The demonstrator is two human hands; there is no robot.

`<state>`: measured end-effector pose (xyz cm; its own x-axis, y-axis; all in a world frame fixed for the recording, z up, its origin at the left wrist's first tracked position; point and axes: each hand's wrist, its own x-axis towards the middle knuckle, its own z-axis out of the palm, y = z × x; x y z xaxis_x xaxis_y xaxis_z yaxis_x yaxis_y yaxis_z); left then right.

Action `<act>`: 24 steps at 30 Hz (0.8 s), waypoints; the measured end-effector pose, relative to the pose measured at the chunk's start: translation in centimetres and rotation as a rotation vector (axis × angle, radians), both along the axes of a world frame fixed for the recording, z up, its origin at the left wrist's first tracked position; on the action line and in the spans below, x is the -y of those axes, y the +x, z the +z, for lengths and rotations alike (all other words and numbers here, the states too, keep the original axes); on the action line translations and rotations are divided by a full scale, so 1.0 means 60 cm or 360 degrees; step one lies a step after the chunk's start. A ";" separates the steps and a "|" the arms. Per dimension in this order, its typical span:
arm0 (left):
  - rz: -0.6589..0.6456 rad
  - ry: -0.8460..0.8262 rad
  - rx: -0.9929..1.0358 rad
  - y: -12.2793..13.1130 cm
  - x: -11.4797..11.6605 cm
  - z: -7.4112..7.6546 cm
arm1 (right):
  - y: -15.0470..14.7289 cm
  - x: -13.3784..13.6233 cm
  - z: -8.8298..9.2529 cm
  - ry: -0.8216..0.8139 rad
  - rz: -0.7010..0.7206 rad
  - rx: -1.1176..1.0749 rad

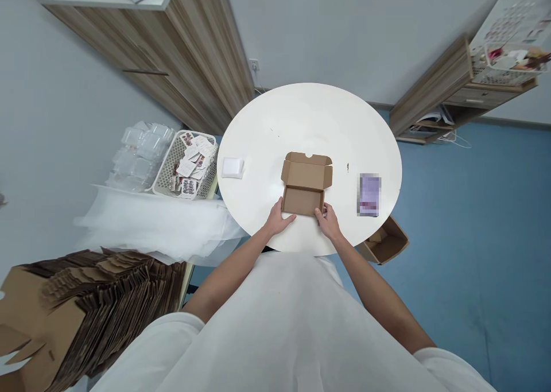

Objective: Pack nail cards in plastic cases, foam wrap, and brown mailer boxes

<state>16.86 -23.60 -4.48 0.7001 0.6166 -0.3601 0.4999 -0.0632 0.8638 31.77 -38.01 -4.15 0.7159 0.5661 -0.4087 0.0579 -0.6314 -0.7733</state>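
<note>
A small brown cardboard box (303, 201) sits on the white round table (310, 113), its lid raised at the back with the side flaps spread. Its inside shows bare. My left hand (278, 220) grips the near left corner, fingers along the side and thumb at the front edge. At the near right corner my right hand (328, 222) holds the box, thumb over the front wall. To the left lies a stack of small white sheets or packets (233, 167). A pixelated purple rectangular item (369, 195) lies to the right.
Left of the table stand a white basket (170, 177) of printed cards, clear plastic trays (142, 151) and white translucent sheets (159, 217). Flattened cardboard boxes (129, 294) are stacked at lower left. An open carton (390, 243) stands below the table's right edge. Wooden cabinets (202, 42) flank the wall.
</note>
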 end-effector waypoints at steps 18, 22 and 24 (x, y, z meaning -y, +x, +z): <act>0.0622 0.0284 -0.0089 -0.106 -0.118 0.013 | -0.082 -0.103 0.112 0.0518 0.0084 0.0221; 0.0839 0.0339 -0.0202 -0.132 -0.250 0.010 | -0.136 -0.262 0.095 0.0287 0.0204 -0.0433; 0.0799 0.0318 -0.0285 -0.132 -0.303 0.004 | -0.152 -0.330 0.066 0.0187 0.0131 -0.0657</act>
<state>8.97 -5.43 -4.24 0.2425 0.9263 -0.2883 0.6484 0.0663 0.7584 22.63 -18.20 -0.19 0.4563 0.6744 -0.5805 -0.2248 -0.5438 -0.8086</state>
